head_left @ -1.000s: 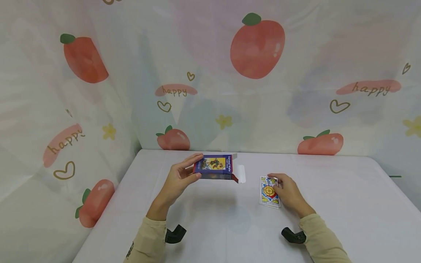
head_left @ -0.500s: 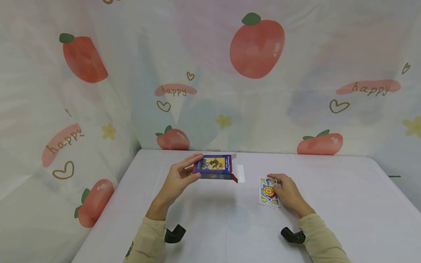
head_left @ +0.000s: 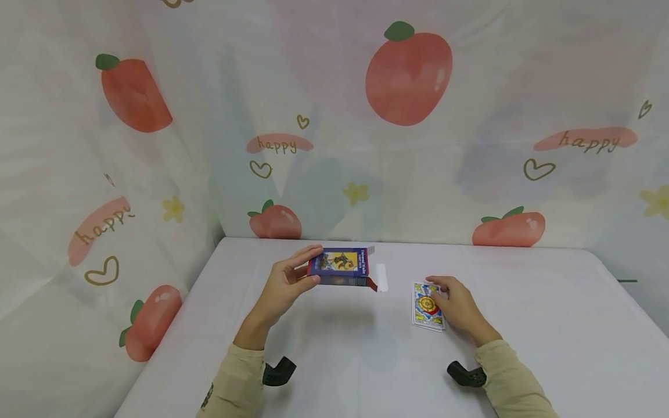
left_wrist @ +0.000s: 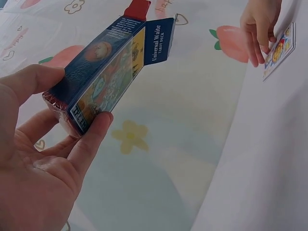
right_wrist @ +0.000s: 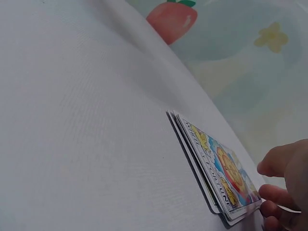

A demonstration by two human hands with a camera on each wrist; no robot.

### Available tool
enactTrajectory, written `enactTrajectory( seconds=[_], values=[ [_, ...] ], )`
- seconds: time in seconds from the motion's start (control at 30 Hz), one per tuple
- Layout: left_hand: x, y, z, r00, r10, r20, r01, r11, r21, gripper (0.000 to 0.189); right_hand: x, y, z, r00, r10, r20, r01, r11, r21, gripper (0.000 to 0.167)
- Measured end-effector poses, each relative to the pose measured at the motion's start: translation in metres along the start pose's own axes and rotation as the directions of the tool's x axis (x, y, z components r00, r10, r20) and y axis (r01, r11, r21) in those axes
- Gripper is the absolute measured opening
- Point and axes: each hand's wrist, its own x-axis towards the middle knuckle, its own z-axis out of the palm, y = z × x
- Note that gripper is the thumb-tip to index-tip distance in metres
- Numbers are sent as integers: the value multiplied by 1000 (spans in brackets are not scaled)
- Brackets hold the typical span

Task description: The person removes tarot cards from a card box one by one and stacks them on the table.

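My left hand [head_left: 279, 290] grips the blue tarot box [head_left: 340, 262] by its closed end, above the table, with the thumb and fingers on its sides. At the other end the flaps stand open; in the left wrist view the flap [left_wrist: 159, 41] reads "Universal Waite Tarot Deck". My right hand [head_left: 460, 307] holds the right edge of a small stack of tarot cards [head_left: 425, 310] lying face up on the table. The top card [right_wrist: 224, 166] reads "Wheel of Fortune". In the right wrist view several card edges sit slightly uneven, and the box's inside is hidden.
A white cloth covers the table [head_left: 360, 360]. Behind and to the left hangs a printed curtain [head_left: 334, 174] with red fruit. Black wrist devices, one at the left wrist [head_left: 279, 371] and one at the right wrist [head_left: 466, 374], stick out inward below the sleeves.
Almost nothing differs. The open end of the box has dipped very slightly; both hands and the card stack keep their places.
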Motion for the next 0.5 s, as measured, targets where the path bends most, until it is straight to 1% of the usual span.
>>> enactTrajectory(
  seconds=[0.23,0.37,0.5],
  values=[
    [2,-4,-1,1000,-19,3,19,999,30,51,2,1,1,1000,12,-3,-12,1000,1,40],
    [3,-10,-6,998,-53,-15,54,998,42,51,2,1,1,1000,16,0,-16,1000,-2,40],
    [6,-20,-13,994,-95,-46,97,994,51,52,1,1,0,1000,29,10,-29,1000,3,40]
  ],
)
